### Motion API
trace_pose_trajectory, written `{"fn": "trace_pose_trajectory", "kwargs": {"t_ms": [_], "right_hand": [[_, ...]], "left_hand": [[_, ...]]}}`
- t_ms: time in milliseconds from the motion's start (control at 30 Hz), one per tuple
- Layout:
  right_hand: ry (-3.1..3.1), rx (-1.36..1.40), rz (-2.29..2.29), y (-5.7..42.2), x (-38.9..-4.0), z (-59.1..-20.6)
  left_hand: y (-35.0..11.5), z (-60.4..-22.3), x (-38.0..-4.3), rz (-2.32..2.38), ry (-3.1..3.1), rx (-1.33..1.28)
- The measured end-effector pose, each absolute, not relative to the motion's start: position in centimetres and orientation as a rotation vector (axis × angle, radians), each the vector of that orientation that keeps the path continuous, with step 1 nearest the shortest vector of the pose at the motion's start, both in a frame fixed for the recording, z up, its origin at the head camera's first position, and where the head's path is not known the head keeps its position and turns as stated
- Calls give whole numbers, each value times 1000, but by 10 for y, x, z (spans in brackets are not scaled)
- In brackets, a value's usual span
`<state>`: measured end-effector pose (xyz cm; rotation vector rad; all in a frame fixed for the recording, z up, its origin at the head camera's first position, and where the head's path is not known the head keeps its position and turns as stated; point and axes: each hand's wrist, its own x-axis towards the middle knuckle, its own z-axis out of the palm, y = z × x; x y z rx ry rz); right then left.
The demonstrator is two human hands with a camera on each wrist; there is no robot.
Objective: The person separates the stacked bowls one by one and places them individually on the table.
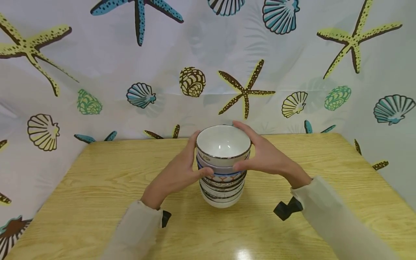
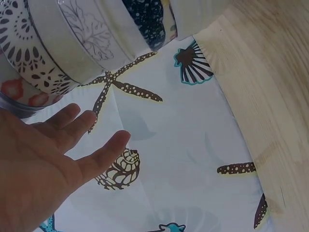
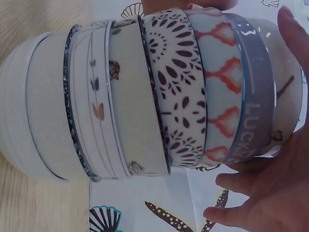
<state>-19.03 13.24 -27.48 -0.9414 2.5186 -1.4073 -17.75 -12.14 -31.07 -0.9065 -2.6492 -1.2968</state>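
A tall stack of nested bowls rises in front of me, upright. Its top bowl is white inside with a thin dark rim. In the right wrist view a lilac-grey bowl with lettering sits below it, then a red-patterned bowl and a brown-patterned bowl. My left hand holds the upper stack from the left, thumb across the front and fingers along the side. From the right, my right hand grips the same upper bowls, thumb in front and fingers reaching behind the rim.
The stack is near the middle of a light wood-grain table. A white cloth printed with starfish and shells hangs behind the table's far edge and along its sides. Dark straps are at both wrists, by the pale sleeves.
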Motion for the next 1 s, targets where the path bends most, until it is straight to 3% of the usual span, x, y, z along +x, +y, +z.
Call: {"fn": "trace_pose_trajectory", "kwargs": {"t_ms": [1000], "right_hand": [[2515,-1023,-1569,129,-206,-280]], "left_hand": [[-109,-310,-185,-1475,-2641,-868]]}}
